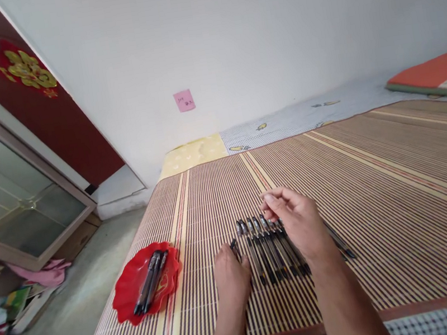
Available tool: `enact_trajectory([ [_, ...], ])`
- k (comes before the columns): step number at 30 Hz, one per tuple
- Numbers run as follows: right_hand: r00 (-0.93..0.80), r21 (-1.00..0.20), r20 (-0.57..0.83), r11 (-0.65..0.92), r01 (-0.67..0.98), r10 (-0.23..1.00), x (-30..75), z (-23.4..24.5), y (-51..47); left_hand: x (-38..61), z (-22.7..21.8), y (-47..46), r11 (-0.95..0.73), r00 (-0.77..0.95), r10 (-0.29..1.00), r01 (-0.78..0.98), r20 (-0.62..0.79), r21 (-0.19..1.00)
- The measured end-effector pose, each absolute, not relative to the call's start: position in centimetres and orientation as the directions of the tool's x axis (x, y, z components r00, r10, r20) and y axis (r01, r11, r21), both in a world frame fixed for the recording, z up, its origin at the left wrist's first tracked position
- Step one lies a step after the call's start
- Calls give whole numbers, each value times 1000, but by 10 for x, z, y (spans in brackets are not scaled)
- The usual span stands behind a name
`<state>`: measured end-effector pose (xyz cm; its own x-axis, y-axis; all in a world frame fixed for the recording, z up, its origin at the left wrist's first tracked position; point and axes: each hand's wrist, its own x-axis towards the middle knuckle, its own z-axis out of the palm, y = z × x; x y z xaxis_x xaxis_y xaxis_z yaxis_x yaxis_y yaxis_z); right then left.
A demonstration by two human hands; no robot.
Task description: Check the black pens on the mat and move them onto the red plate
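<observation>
Both forearms reach in from the near edge over a striped bamboo mat (380, 193) spread on a bed. The left hand (231, 279) lies knuckles-up on the mat, its fingers (225, 258) curled down and close together. A black pen tip (232, 242) pokes out just beyond them, but whether they grip that pen cannot be told. The right hand (298, 223) hangs over the far end of a row of black pens (268, 251), its own fingers (273, 200) bunched narrow, thumb against forefinger; whether they pinch anything is hidden. The row lies side by side on the mat, just right of the left fingers and partly beneath the right palm, with the caps pointing away from the person. One loose pen (341, 244) sticks out on the mat to the right of the right wrist. Well to the left of the left fingers sits a red plate (126, 304) carrying a small bundle of pens (151, 281). Far beyond both sets of fingers, a pink note (184, 100) is stuck to the white wall.
</observation>
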<state>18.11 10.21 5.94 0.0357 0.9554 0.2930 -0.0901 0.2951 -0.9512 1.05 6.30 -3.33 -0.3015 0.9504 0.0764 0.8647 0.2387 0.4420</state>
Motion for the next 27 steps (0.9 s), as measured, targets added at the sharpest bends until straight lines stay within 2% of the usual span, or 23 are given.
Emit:
enact_trajectory([
  [7, 28, -957, 284, 285, -60, 958, 178, 60, 103, 5, -23, 61, 292, -368, 929, 788, 33, 543],
  [9, 3, -958, 286, 285, 36, 958, 179, 57, 103, -2, -20, 61, 283, -383, 923, 747, 41, 601],
  [13, -140, -893, 239, 274, 357, 961, 182, 43, 107, -25, -15, 64, 229, -376, 927, 578, 7, 783],
  [16, -220, -848, 208, 287, 445, 953, 180, 33, 109, -37, -11, 64, 172, -288, 956, 382, -60, 908],
  [20, -321, -910, 180, 281, 305, 930, 165, 37, 107, -36, -3, 60, 133, -144, 982, 92, -119, 987],
  [23, -391, -964, 161, 229, 133, 906, 151, 42, 103, -27, 5, 56, 97, -42, 993, -185, -107, 978],
  [27, -429, -981, 159, 190, 31, 889, 143, 42, 100, -18, 13, 52, 55, -1, 998, -266, -57, 962],
])
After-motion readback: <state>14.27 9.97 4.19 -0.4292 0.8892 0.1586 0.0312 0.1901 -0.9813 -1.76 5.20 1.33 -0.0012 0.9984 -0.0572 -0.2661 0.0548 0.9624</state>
